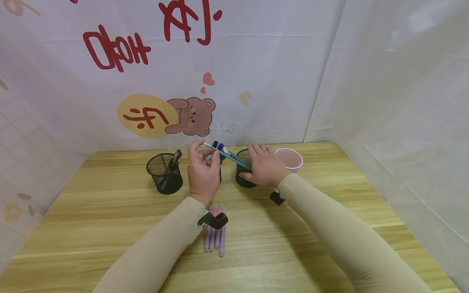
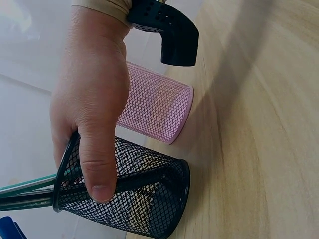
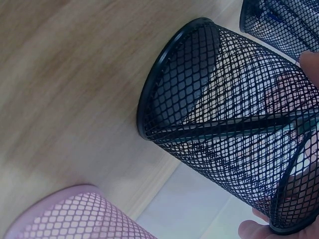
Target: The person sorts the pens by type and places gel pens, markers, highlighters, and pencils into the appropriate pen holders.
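From my end I have the right hand (image 1: 266, 166) wrapped over the rim of a black mesh cup (image 2: 144, 199), thumb lying against the outside of the mesh, the cup standing on the counter (image 1: 278, 252) directly under that palm. To its left, the left hand (image 1: 204, 171) is at the pale end of a teal pencil (image 1: 231, 158), fingers bent; I cannot tell whether they pinch it or merely touch it. The pencil slants from those fingertips down into the cup, beside other slim pencils. I judge the pencil light, stiff and smooth enough to roll or slide between fingertips, so I would take it between thumb and index a little below the pale end. The cup looks like thin wire mesh, light and springy, likely to tip if a pencil levers on its rim; the mesh should give good grip, and a hold low on the wall would steady it better than one at the rim. Just right of the right hand stands a pink mesh cup (image 1: 289, 158); left of the left hand, a black pen holder (image 1: 170, 185); on the near side of the left hand, lilac pens (image 1: 212, 240) lie side by side.
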Available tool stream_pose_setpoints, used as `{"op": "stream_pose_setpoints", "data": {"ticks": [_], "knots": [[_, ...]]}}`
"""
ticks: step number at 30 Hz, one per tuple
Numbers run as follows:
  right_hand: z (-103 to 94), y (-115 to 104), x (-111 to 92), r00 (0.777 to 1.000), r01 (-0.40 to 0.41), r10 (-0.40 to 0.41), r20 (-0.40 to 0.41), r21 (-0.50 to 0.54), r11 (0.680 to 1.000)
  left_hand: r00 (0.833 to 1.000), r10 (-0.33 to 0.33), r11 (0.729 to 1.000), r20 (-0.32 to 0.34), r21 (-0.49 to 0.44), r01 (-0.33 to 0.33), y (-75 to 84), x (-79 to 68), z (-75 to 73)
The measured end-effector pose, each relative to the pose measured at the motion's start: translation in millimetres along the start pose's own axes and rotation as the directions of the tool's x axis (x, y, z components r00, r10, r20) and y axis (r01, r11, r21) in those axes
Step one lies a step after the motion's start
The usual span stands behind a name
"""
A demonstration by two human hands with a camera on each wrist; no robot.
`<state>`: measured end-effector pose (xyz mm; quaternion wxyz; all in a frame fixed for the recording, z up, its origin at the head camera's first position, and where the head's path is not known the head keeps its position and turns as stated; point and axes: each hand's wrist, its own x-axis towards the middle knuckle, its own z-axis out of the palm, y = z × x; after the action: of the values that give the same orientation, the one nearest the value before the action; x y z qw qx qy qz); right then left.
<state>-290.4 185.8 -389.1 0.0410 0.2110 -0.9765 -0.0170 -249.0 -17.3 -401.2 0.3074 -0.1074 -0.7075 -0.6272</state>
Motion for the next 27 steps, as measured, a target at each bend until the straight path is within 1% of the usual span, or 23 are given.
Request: {"op": "stream_pose_setpoints", "data": {"ticks": [5, 13, 21, 27], "knots": [[1.5, -0.4, 0.2, 1.0, 0.002, -0.002, -0.018, 0.011, 1.0, 1.0, 0.001, 1.0, 0.003, 0.021, -0.001, -1.2, -1.0, 0.0], [2.3, -0.1, 0.4, 1.0, -0.006, 0.006, -0.013, 0.01, 1.0, 1.0, 0.029, 0.993, 0.008, 0.11, -0.029, -1.9, -2.3, -0.6], [3.3, -0.2, 1.4, 1.0, -0.007, 0.007, -0.009, 0.01, 1.0, 1.0, 0.009, 0.99, 0.021, 0.138, -0.012, -2.7, -4.4, -2.2], [2.8, -0.4, 1.0, 1.0, -0.008, 0.009, -0.009, 0.014, 1.0, 0.999, -0.006, 0.986, 0.048, 0.165, -0.002, -1.7, -7.9, -4.9]]}}
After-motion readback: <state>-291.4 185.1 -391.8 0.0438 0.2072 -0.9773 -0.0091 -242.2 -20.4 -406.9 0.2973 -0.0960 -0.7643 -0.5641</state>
